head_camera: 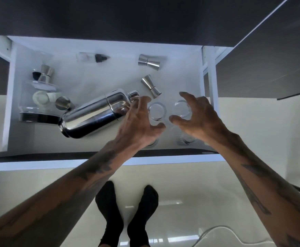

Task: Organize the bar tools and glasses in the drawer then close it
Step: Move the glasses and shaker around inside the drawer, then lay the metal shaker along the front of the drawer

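The white drawer point(92, 82) stands pulled open below me. A steel cocktail shaker point(95, 115) lies on its side in the middle. Two clear glasses stand upright at the right: one glass point(157, 111) under my left hand point(138, 122), the other glass point(182, 109) under my right hand point(199, 118). Both hands hover with fingers spread around the glass rims; I cannot tell if they touch. Steel jiggers lie at the back point(149, 62), by the shaker's cap point(151, 85), and at the left point(45, 73).
A clear pourer with a black tip point(92, 57) lies at the back. A glass container point(38, 100) with a steel base sits at the left. More glasses point(184, 139) stand near the drawer front. My feet point(126, 211) stand on the pale floor.
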